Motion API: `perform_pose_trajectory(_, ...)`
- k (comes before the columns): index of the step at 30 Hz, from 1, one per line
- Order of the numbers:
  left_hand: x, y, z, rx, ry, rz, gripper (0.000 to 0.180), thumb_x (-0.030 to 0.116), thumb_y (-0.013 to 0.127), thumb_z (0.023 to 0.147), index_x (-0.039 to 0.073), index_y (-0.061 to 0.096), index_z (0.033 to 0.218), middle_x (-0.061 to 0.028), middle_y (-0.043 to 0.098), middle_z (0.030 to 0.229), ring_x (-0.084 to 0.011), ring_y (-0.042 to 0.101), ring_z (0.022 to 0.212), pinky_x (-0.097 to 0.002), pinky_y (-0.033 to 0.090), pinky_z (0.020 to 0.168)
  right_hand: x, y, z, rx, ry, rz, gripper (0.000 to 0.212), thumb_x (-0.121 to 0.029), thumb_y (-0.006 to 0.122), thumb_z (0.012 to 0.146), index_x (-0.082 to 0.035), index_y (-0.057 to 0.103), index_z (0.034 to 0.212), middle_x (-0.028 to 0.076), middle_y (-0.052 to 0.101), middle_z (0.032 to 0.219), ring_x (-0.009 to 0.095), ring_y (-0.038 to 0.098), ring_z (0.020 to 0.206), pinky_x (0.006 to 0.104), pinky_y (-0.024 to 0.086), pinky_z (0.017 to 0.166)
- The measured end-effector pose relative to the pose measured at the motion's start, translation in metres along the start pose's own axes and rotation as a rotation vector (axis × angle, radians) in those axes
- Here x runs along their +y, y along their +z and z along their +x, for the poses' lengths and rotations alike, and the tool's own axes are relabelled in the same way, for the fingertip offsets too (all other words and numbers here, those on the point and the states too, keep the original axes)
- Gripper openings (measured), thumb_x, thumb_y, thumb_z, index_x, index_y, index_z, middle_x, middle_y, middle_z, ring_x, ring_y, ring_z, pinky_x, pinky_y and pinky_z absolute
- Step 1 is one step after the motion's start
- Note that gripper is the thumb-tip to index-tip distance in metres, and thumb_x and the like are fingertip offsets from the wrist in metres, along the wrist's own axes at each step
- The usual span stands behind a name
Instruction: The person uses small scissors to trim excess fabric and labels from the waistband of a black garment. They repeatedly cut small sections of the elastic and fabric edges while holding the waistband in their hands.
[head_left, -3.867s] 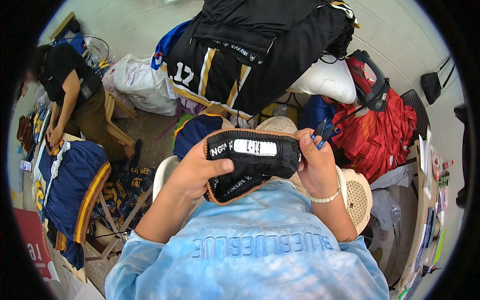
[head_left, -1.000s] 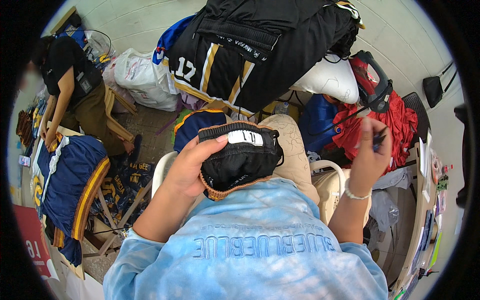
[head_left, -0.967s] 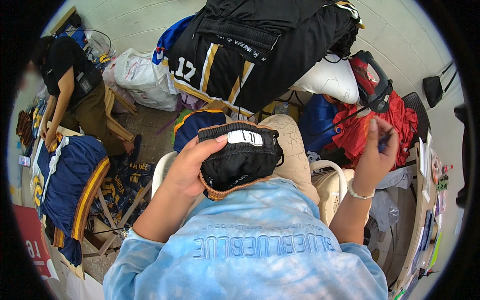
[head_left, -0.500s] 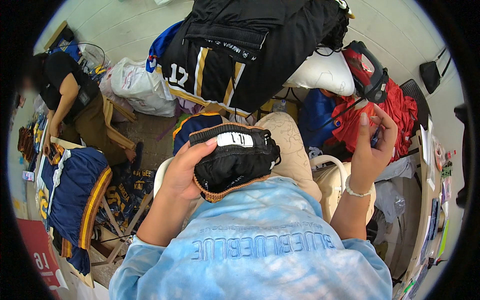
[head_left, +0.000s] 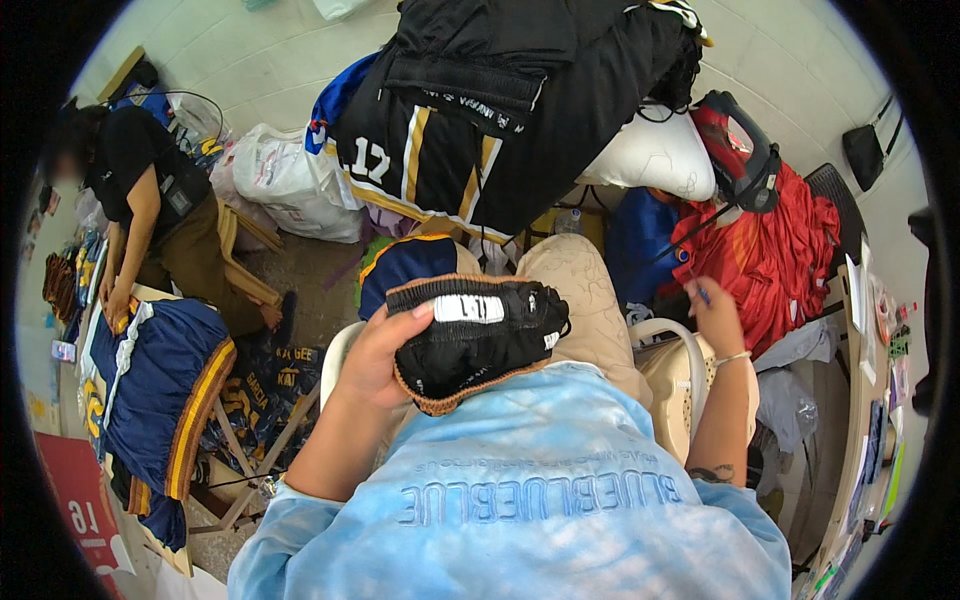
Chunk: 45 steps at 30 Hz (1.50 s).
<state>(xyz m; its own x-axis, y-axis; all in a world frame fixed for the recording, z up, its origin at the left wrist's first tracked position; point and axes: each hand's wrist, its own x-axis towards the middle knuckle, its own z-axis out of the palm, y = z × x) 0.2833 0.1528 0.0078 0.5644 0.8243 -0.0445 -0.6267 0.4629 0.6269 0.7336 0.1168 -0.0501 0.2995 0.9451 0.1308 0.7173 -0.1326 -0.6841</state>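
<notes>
My left hand (head_left: 372,358) grips a folded black garment (head_left: 475,350) above my lap. The garment has tan ribbed edges and a white label patch, with my thumb lying on its upper face. Farther right, over the beige chair's armrest, my right hand (head_left: 718,318) is closed, its fingertips pinched round a small bluish thing (head_left: 705,296) too small to name. Just beyond that hand lies a heap of red cloth (head_left: 775,255). A navy garment with a yellow and orange edge (head_left: 410,268) lies over my left knee.
Black clothing (head_left: 540,110) is piled high ahead, beside a white cushion (head_left: 660,160) and a red and black clothes iron (head_left: 738,150). At left, a co-worker (head_left: 140,190) handles navy garments (head_left: 160,385). White plastic bags (head_left: 295,185) stand behind. A cluttered shelf (head_left: 865,400) edges the right.
My right hand has dropped lower and slightly left, from raised, spread fingers to a closed pinch. The left hand still grips the black garment. The view has shifted slightly.
</notes>
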Motion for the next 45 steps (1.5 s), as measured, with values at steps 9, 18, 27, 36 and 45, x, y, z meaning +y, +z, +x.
perform_pose_trajectory(9, -0.005, -0.008, 0.001, 0.047, 0.029, -0.005, 0.032, 0.009, 0.057, 0.091, -0.007, 0.058, 0.119, -0.019, 0.067, 0.112, -0.0275, 0.068, 0.101, -0.0383, 0.056, 0.089, 0.126, 0.023, 0.009, -0.056, 0.347, 0.27, 0.016, -0.016, 0.057, 0.096, -0.005, 0.068, 0.094, 0.001, 0.061, 0.071, 0.01, 0.053, 0.061, 0.0256, 0.043, 0.057)
perform_pose_trajectory(18, -0.004, -0.009, 0.001, -0.007, 0.017, -0.044, 0.032, 0.009, 0.057, 0.091, -0.006, 0.057, 0.12, -0.0194, 0.066, 0.113, -0.0284, 0.068, 0.102, -0.0399, 0.056, 0.09, 0.116, 0.03, 0.002, -0.335, 0.42, 0.371, 0.016, -0.02, 0.058, 0.096, -0.007, 0.065, 0.102, -0.001, 0.058, 0.064, 0.008, 0.051, 0.048, 0.0227, 0.038, 0.041)
perform_pose_trajectory(27, -0.004, -0.011, 0.0, -0.005, 0.001, -0.058, 0.034, 0.009, 0.059, 0.09, -0.006, 0.056, 0.12, -0.0197, 0.066, 0.113, -0.0286, 0.067, 0.102, -0.0401, 0.055, 0.09, 0.092, 0.026, 0.006, -0.033, 0.323, 0.384, 0.021, -0.024, 0.056, 0.1, -0.005, 0.062, 0.096, 0.002, 0.062, 0.079, 0.009, 0.057, 0.064, 0.0226, 0.045, 0.057)
perform_pose_trajectory(36, 0.015, 0.006, 0.019, -0.12, 0.049, 0.207, 0.035, 0.013, 0.063, 0.088, -0.004, 0.056, 0.118, -0.0155, 0.066, 0.109, -0.0225, 0.067, 0.099, -0.0356, 0.054, 0.089, -0.143, 0.028, -0.007, -0.337, -0.262, 0.818, 0.036, 0.003, 0.049, 0.086, 0.001, 0.059, 0.12, 0.012, 0.057, 0.133, 0.009, 0.062, 0.073, 0.0195, 0.047, 0.059)
perform_pose_trajectory(45, 0.025, 0.028, 0.026, 0.034, 0.119, 0.26, 0.029, 0.012, 0.065, 0.089, -0.005, 0.061, 0.112, -0.0141, 0.069, 0.102, -0.0201, 0.068, 0.092, -0.0331, 0.056, 0.084, -0.214, 0.063, -0.026, -0.811, 0.054, 1.071, 0.025, -0.03, 0.062, 0.096, -0.009, 0.062, 0.109, -0.005, 0.058, 0.081, 0.002, 0.045, 0.055, 0.0164, 0.034, 0.047)
